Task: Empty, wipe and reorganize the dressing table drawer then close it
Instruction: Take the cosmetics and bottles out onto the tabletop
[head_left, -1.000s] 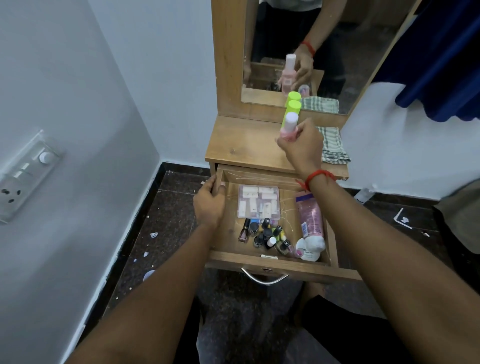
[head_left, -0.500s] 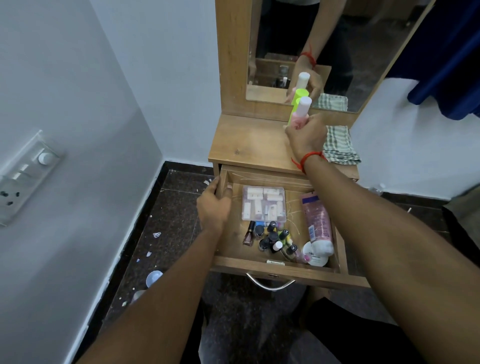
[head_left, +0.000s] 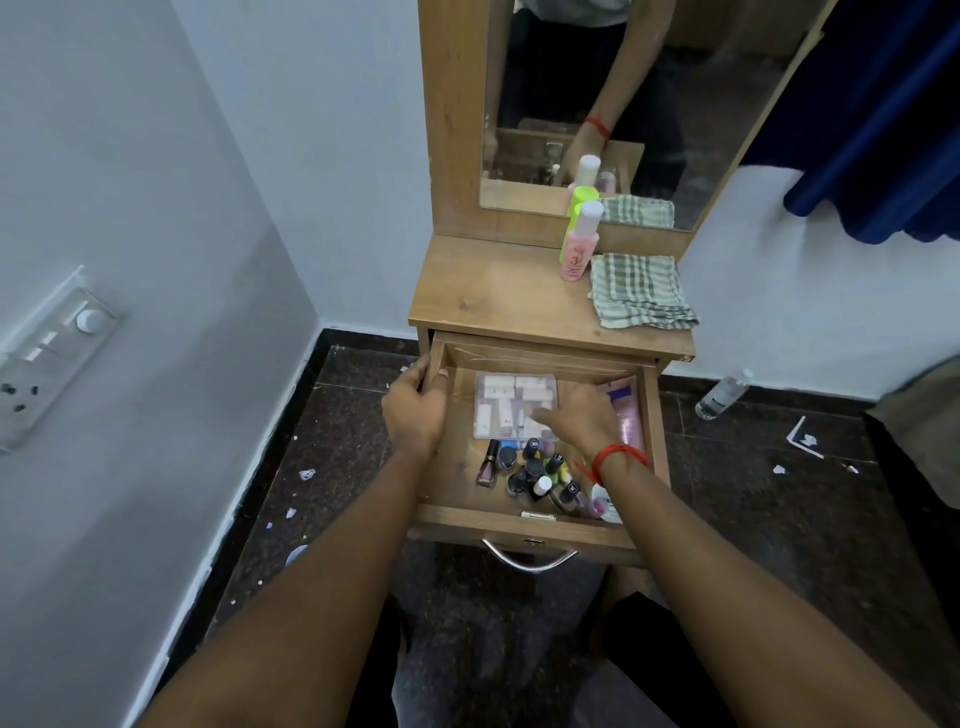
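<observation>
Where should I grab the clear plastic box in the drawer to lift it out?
Probably its left edge, from above: the clear box lies flat, bare drawer floor beside that edge leaves finger room, while nail polish bottles crowd its near edge.

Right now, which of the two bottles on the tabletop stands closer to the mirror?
The green bottle; the pink bottle with the white cap stands in front of it, hiding most of it.
</observation>
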